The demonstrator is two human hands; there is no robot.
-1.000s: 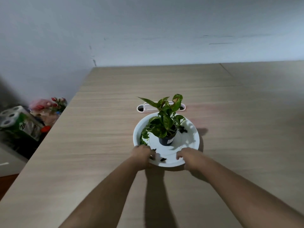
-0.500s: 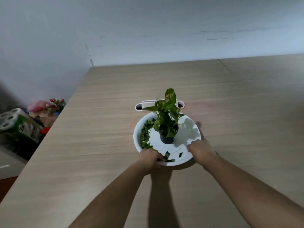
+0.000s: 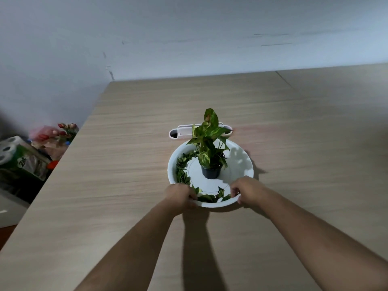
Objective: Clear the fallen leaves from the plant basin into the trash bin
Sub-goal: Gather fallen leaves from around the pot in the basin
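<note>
Left hand: your left hand [image 3: 182,196] is curled closed over the near left rim of the basin, fingers wrapped around the edge.
Right hand: your right hand [image 3: 246,191] is clamped on the near right rim of the same basin, fingers bent over the lip.
Basin: the white round basin [image 3: 241,162] sits on the wooden surface [image 3: 126,164], between your two hands at its near edge.
Fallen leaves: loose green leaves [image 3: 182,168] lie inside the basin, strung along its left inner wall and bunched at the near rim between your hands.
Potted plant: a small black pot [image 3: 211,172] stands upright near the basin's middle, holding a variegated green plant [image 3: 207,139].
White tray: a white oblong holder [image 3: 178,133] lies just beyond the basin's far rim.
Far left: off the surface's left edge you see paper rolls [image 3: 8,148] and artificial flowers [image 3: 63,131].
</note>
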